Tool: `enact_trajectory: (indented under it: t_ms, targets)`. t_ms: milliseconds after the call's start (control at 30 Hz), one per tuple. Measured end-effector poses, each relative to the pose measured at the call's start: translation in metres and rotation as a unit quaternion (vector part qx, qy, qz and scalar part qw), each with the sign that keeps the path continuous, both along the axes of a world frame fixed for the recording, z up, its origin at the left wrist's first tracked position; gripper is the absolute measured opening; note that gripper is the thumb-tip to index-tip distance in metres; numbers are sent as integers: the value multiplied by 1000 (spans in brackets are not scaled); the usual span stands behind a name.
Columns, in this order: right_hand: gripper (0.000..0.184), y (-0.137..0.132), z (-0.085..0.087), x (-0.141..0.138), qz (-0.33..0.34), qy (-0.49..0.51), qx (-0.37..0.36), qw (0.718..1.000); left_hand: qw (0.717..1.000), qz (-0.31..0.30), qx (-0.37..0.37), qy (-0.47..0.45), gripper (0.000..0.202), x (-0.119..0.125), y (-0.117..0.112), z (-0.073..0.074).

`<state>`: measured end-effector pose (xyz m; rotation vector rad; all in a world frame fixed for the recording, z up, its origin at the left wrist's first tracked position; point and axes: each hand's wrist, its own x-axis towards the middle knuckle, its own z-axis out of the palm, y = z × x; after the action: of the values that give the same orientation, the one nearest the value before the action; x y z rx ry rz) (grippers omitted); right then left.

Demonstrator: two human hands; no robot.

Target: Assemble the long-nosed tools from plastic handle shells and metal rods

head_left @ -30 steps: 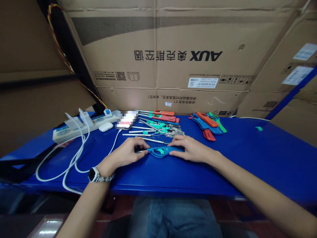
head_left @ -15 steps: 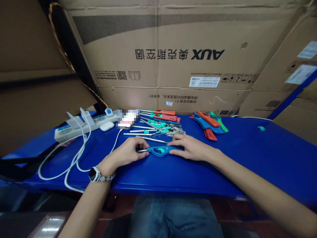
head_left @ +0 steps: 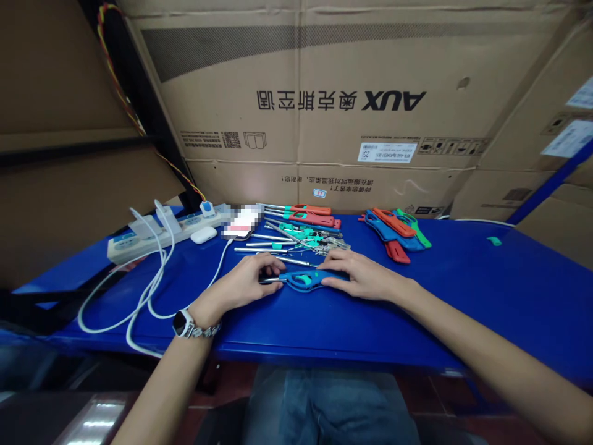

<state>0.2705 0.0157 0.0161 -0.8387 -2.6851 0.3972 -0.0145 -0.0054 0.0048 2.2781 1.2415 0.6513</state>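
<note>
blue, looped, metal-tubed lighter [head_left: 315,277] bridges left hand [head_left: 244,281] and right hand [head_left: 365,276].

From head height, we are looking down at our nearby left hand [head_left: 246,281] and right hand [head_left: 364,276], facing cardboard [head_left: 324,133] at twelve o'clock.

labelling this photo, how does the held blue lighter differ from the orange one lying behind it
The left hand and right hand hold the blue lighter; the orange lighter lies untouched. The blue lighter is nearer the front edge of the table, the orange lighter close to the cardboard. Both have a metal tube pointing left.
</note>
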Motion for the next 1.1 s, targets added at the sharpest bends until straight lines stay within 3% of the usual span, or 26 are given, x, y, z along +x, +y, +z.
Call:
enact_trajectory:
  t_ms: [733, 1100]
  targets:
    - [42, -1, 0, 0, 0, -27, 5, 1000, 999, -37, 26, 3, 18, -3, 3, -1]
    - [39, 1, 0, 2, 7, -2, 10, 1000, 998, -17, 55, 2, 17, -2, 0, 4]
